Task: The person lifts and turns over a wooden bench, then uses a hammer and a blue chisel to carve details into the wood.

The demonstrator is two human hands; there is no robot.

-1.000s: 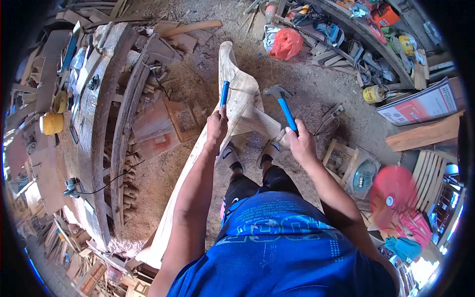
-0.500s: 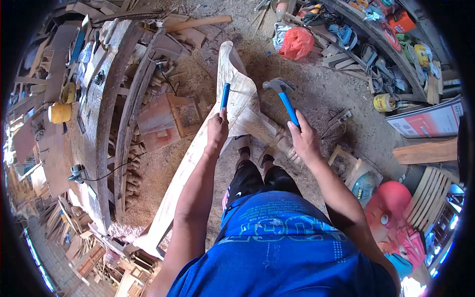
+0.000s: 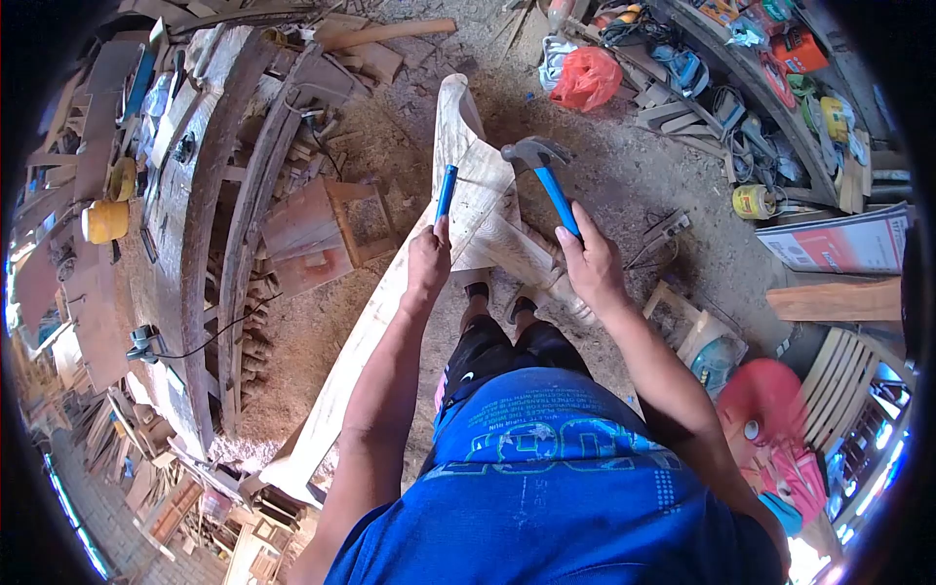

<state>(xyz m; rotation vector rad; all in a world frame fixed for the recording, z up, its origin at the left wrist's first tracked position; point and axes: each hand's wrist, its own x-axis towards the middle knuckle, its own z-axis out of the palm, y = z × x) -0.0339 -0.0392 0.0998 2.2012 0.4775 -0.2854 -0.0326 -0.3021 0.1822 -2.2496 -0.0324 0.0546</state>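
Observation:
My left hand (image 3: 429, 261) is closed round a slim blue-handled chisel (image 3: 447, 191), its handle end pointing up and its blade out of sight. Beneath that hand lies a large pale piece of wood (image 3: 366, 327), long and beam-like, broadening into a shaped end with curved edges and pencil-like marks. My right hand (image 3: 593, 261) grips a claw hammer (image 3: 556, 195) by its blue handle. The dark hammer head is raised to the right of the chisel, apart from it. A branch of the wood (image 3: 526, 255) reaches towards the right hand.
A heavy weathered timber (image 3: 190, 244) runs along the left, with offcuts around it. An open wooden box (image 3: 336, 234) lies on the shavings-strewn floor. A red plastic bag (image 3: 585, 78), a yellow can (image 3: 753, 202) and a shelf of tools are at right. My feet stand near the wood.
The hammer has moved slightly left, its head closer to the chisel. The left hand keeps its hold, and the view has shifted a little.

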